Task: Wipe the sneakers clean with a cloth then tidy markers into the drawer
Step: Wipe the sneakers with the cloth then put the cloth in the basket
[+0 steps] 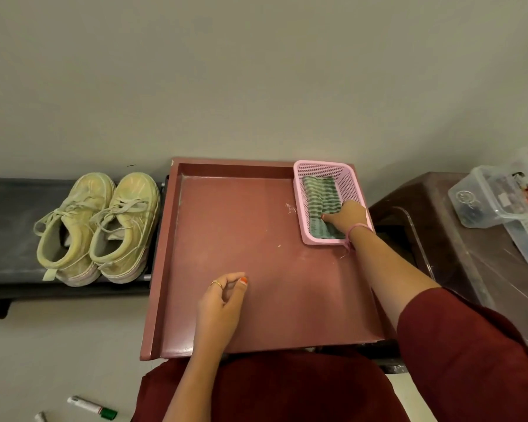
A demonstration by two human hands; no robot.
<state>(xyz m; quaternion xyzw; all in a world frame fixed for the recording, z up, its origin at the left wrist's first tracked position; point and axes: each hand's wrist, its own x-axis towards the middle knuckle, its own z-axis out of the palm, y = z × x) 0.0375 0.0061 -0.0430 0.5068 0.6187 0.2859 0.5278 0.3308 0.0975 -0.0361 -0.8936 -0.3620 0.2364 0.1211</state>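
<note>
**Cloth pickup from the basket**

Cloth [319, 202], green-striped, lies folded in the pink basket [326, 169] at 2 o'clock on the red counter [241, 226]. The right hand [346, 216] reaches in, fingertips curled onto the fabric; whether it has a full pinch I cannot tell. Best gather several folds, then lift straight up so the light basket stays put. The left hand [223, 300] hovers loosely curled, holding nothing. 2 sneakers [98, 229] wait at 9 o'clock.

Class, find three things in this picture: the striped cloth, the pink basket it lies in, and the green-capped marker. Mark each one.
striped cloth [317, 193]: head view, on its upper folded part.
pink basket [345, 181]: head view, on its right mesh wall.
green-capped marker [87, 405]: head view, on its white barrel.
</note>
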